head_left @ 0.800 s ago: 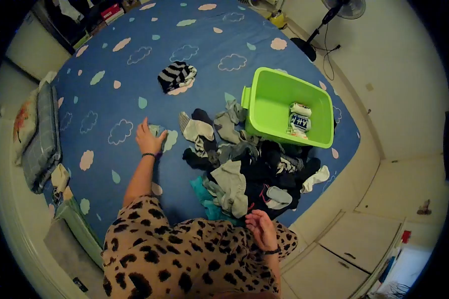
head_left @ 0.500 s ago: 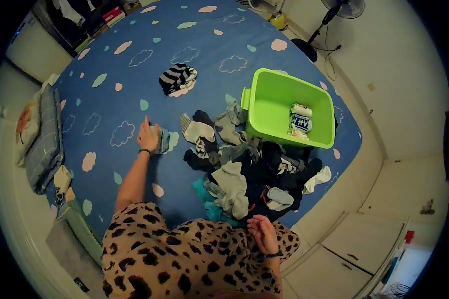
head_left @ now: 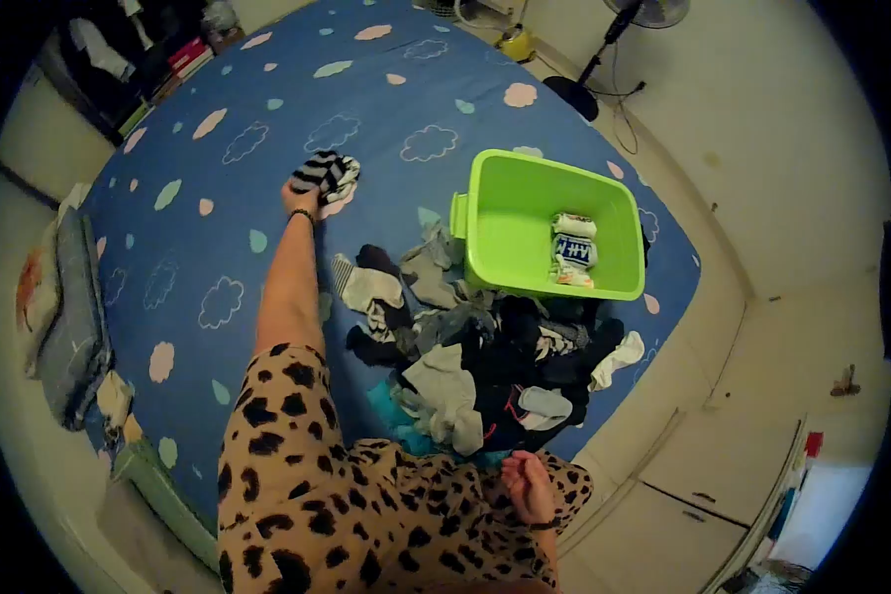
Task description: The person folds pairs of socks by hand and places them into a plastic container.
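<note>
My left hand [head_left: 300, 200] reaches far out over the bed, its fingers wrapped round the near left end of a black-and-grey striped sock bundle [head_left: 319, 175]. The bundle partly hides the fingertips. Close to my body, my right hand [head_left: 530, 487] hovers with its fingers curled together and nothing visible in them. Just beyond it spreads a loose heap of dark, grey and teal socks [head_left: 445, 391], with a white sock [head_left: 620, 360] at its right edge. A green bin [head_left: 510, 183] stands behind the heap, holding several rolled white and blue items [head_left: 574, 247].
The blue patterned bed sheet [head_left: 208, 178] lies under everything. Folded bedding [head_left: 74, 317] and a pillow are at the left edge. Beyond the bed's far right side stands a fan [head_left: 589, 69]. Cabinets [head_left: 713, 470] are at the lower right.
My left hand has moved forward from a small grey-blue item to the striped bundle. That small item no longer shows. My right hand stays near my body, and the view has shifted slightly.
</note>
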`<state>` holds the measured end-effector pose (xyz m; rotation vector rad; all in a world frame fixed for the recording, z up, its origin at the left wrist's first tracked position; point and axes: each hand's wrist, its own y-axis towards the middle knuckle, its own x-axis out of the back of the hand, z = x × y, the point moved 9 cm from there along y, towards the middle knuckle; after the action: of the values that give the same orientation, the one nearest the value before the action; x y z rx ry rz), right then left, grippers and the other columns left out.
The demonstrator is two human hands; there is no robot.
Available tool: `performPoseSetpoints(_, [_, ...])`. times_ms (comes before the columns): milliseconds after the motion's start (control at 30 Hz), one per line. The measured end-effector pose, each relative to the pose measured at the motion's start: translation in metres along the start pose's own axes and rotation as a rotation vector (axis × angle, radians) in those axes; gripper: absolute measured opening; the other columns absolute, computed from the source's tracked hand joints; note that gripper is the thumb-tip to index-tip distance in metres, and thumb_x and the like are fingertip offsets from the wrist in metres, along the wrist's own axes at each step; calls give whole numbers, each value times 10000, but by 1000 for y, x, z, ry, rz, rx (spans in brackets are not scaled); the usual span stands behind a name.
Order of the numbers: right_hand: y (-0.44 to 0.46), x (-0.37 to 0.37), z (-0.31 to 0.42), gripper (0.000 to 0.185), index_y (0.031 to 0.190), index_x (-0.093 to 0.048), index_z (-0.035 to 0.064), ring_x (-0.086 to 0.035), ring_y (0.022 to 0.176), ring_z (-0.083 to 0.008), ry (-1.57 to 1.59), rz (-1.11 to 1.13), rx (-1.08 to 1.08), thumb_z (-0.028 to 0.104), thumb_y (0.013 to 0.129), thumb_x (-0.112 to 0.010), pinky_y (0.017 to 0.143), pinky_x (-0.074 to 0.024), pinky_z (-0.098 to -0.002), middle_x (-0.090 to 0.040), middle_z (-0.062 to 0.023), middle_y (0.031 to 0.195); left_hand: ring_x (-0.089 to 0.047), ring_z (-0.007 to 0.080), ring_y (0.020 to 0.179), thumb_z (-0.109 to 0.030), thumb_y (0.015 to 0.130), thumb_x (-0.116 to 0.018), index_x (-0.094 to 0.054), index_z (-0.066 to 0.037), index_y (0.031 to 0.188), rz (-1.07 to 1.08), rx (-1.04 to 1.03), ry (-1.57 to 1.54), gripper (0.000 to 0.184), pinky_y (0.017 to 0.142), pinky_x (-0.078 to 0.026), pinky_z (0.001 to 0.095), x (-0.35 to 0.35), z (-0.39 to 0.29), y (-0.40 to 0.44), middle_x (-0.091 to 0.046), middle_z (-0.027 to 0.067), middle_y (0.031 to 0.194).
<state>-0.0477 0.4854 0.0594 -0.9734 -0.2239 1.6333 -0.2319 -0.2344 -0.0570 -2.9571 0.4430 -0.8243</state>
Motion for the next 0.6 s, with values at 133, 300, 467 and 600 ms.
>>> performPoseSetpoints(133, [-6, 7, -1, 295, 1157, -533, 25, -603, 886, -194, 67, -5, 21, 251, 966, -530, 767, -486, -301, -631, -123, 1036, -588, 241, 900, -53, 750, -679, -475, -121, 1199, -36, 238, -387, 498, 748, -484, 400, -4, 1, -16, -595, 113, 1050])
performPoseSetpoints(300, [-1, -4, 12, 299, 1137, -544, 26, -606, 860, -186, 27, -47, 53, 270, 965, -534, 758, -490, -303, -638, -113, 1003, -539, 218, 1017, 5, 828, -532, -439, -114, 1282, 533, 111, -995, 479, 796, -477, 394, 17, -83, -92, -535, 78, 1160])
performPoseSetpoints(467, [23, -59, 73, 321, 1176, -533, 31, -602, 976, -177, -459, 66, 317, 264, 957, -540, 862, -483, -314, -627, -91, 1098, -471, 252, 1239, 30, 794, -548, -333, -118, 1420, 1175, 78, -1310, 678, 1037, -405, 443, 60, -176, -292, -472, 75, 1355])
performPoseSetpoints(600, [28, -117, 98, 668, 1467, -215, 107, -453, 1230, -247, -183, 188, 370, 219, 914, -571, 982, -426, -380, -393, -138, 1402, -435, 298, 1284, -133, 888, -532, -326, -82, 1439, 1506, 475, -1425, 590, 1081, -354, 450, 32, -143, -433, -416, 121, 1428])
